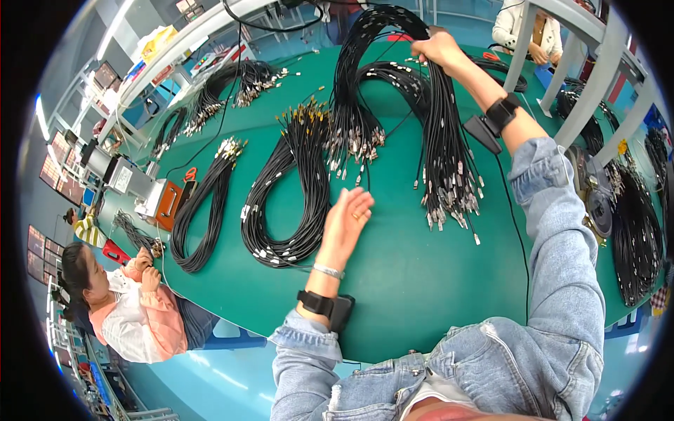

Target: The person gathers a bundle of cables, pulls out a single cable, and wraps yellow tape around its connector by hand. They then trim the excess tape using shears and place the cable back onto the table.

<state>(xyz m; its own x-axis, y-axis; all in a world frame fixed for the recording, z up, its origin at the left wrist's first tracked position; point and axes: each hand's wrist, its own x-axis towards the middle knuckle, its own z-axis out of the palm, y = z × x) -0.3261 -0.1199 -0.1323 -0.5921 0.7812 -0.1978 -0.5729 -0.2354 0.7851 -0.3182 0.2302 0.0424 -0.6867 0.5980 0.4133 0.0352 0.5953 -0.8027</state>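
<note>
My right hand (439,50) is closed around the upper part of a thick bundle of black cables (453,119). The bundle hangs down in a big arch, and its many small whitish connector ends dangle on both sides of the bend. Fingers stretched out and holding nothing, my left hand (346,217) is over the green table, just below the connector tips of the arch's left side. Beside that hand lies a looped bundle of black cables with yellow-tipped ends (256,203).
Left of it rests a slimmer cable loop (180,235), near an orange-fronted box (167,205). More cable bundles (242,77) lie farther back on the green table (414,295). A grey metal frame (604,67) rises at right. A co-worker (137,309) sits at left, another (537,35) at far right.
</note>
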